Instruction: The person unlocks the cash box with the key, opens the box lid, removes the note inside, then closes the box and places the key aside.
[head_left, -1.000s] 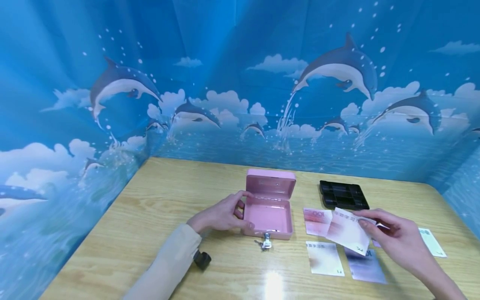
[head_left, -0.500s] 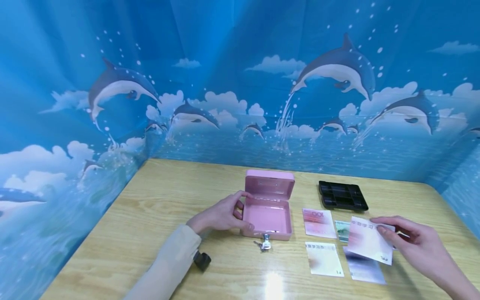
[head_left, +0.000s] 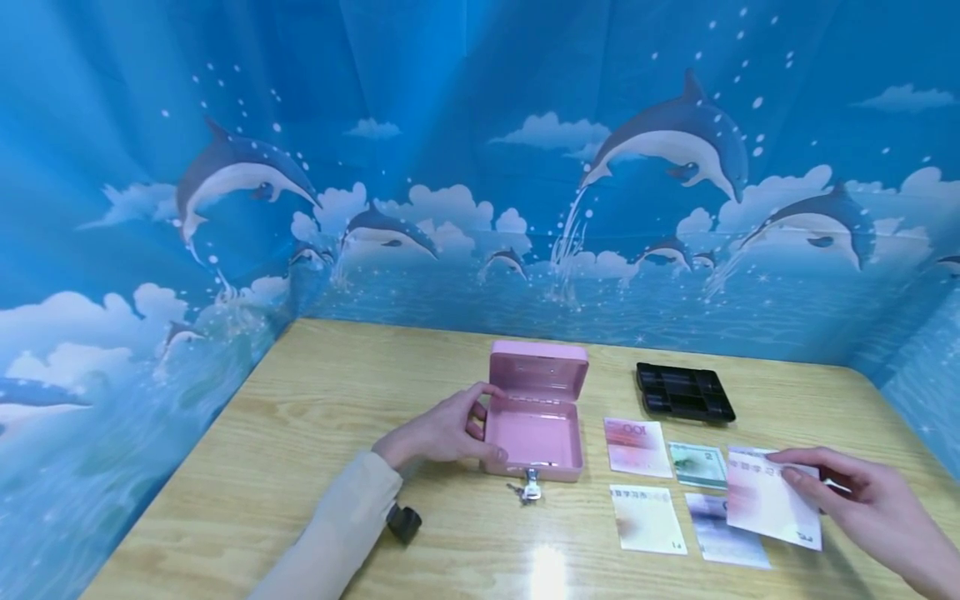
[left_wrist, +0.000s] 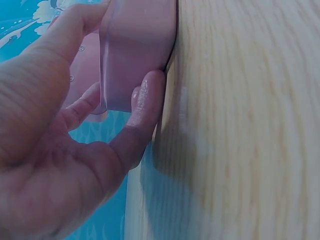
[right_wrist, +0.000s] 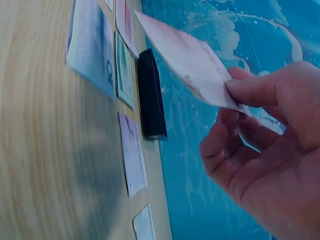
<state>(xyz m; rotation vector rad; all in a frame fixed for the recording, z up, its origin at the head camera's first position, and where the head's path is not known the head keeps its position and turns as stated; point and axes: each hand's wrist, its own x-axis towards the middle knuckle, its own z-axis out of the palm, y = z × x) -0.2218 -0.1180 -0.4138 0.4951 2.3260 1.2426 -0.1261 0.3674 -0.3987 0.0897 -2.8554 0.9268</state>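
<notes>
A pink cash box [head_left: 535,437] stands on the table with its lid raised. My left hand [head_left: 442,429] grips its left side, thumb at the front corner and index finger near the hinge. From the left wrist view, one fingertip [left_wrist: 150,92] lies low against the box wall by the tabletop. My right hand [head_left: 862,496] pinches a pale pinkish banknote [head_left: 768,504] between thumb and fingers, above the table. Beneath and beside it lie a blue-purple banknote [head_left: 720,542], partly covered in the head view, and a green banknote [head_left: 697,465].
A red 100 banknote [head_left: 636,450] and a pale banknote [head_left: 648,521] lie right of the box. Behind them sits a black compartment tray [head_left: 686,414]. A lock with keys [head_left: 532,486] hangs at the box front. The right wrist view also shows a purple banknote [right_wrist: 133,155].
My right hand has carried the pale pinkish banknote rightward and toward me, uncovering the green banknote. My left hand has stayed on the cash box.
</notes>
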